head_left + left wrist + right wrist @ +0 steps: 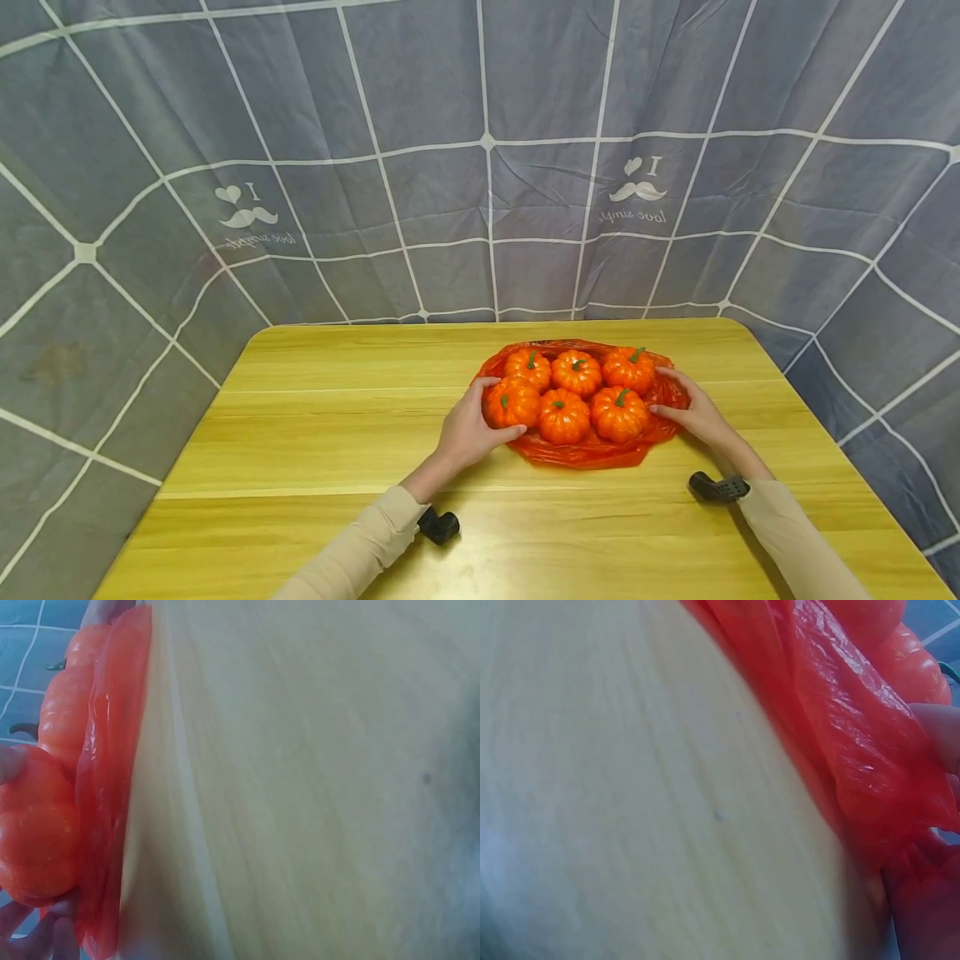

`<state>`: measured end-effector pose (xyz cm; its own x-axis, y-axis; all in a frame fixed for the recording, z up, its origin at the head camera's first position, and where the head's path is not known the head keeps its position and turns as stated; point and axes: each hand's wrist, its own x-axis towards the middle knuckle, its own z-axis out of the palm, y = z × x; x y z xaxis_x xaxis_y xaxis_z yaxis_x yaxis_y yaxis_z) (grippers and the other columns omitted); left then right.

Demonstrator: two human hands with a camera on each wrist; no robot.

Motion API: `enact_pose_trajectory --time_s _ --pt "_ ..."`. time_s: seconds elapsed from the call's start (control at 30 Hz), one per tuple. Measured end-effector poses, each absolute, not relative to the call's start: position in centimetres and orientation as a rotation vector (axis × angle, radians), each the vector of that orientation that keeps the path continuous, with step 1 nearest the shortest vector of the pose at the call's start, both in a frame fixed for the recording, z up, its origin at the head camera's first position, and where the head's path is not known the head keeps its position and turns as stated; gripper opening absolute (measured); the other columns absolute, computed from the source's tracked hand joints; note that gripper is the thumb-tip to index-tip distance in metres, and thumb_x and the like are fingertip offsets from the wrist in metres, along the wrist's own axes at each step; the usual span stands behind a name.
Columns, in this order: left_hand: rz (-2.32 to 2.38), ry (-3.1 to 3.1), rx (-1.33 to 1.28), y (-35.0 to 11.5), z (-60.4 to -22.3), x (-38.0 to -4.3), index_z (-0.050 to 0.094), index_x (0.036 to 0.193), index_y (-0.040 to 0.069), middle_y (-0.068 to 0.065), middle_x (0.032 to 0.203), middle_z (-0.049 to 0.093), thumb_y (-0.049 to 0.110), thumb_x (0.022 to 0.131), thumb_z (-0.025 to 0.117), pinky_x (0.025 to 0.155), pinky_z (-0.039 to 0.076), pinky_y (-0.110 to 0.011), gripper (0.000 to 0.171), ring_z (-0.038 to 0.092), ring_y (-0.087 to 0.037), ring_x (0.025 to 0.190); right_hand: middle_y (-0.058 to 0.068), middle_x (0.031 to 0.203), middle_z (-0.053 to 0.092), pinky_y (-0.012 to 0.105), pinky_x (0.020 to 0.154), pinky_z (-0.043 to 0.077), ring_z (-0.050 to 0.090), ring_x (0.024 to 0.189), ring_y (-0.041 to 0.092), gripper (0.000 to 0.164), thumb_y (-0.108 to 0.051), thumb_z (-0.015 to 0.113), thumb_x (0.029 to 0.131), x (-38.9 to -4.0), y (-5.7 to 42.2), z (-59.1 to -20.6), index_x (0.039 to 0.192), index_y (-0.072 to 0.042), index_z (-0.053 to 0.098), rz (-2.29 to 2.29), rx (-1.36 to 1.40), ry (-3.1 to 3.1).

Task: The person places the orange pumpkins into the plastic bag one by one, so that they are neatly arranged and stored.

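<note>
Several small orange pumpkins [564, 417] with green stems sit in two rows on a red plastic bag [592, 454], spread flat on the table. My left hand [468, 423] is curled round the front-left pumpkin [513, 403]; in the left wrist view its thumb is on one side of that pumpkin [37, 825] and its fingers on the other. At the right end, my right hand [699, 417] grips the edge of the bag beside the front-right pumpkin [619, 414]. In the right wrist view the crinkled bag [855, 735] lies between thumb and fingers, partly covering the fingers.
The wooden table [337, 450] has rounded far corners. A grey curtain [420, 192] with white lines hangs behind it and at both sides. A black wrist device [438, 527] shows at the left cuff, another black device [718, 487] at the right.
</note>
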<state>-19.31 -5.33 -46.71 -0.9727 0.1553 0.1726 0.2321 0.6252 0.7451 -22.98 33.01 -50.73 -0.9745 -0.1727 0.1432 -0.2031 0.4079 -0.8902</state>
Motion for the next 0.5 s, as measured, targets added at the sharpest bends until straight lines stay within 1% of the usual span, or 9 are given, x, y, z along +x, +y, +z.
enact_pose_trajectory --time_s 0.23,0.4,0.5 --pt "-1.209 -2.794 -0.323 -5.60 -46.63 -19.61 0.049 0.128 0.017 -0.009 0.127 0.061 0.044 0.066 0.082 0.091 0.049 -0.049 0.075 0.060 -0.030 0.112 0.029 0.146 0.033 -0.001 0.088 0.031 0.031 0.110 -0.017 0.068 -0.004 0.070 0.084 -22.90 33.03 -50.46 0.141 0.004 0.035 1.651 0.326 -2.637" --pt "-1.170 -2.825 -0.321 -5.63 -46.40 -19.66 0.050 0.128 0.017 -0.008 0.126 0.062 0.043 0.066 0.082 0.090 0.049 -0.047 0.075 0.061 -0.029 0.111 0.030 0.146 0.032 0.000 0.088 0.032 0.032 0.109 -0.018 0.068 -0.004 0.070 0.085 -22.90 33.02 -50.43 0.141 0.005 0.034 1.667 0.336 -2.629" --pt "-1.145 -2.839 -0.328 -5.70 -46.37 -19.65 0.051 0.127 0.018 -0.007 0.123 0.063 0.043 0.065 0.082 0.087 0.050 -0.046 0.074 0.062 -0.027 0.107 0.030 0.146 0.032 0.000 0.087 0.033 0.034 0.109 -0.017 0.068 -0.003 0.070 0.084 -22.93 33.03 -50.46 0.142 0.005 0.033 1.671 0.341 -2.626"
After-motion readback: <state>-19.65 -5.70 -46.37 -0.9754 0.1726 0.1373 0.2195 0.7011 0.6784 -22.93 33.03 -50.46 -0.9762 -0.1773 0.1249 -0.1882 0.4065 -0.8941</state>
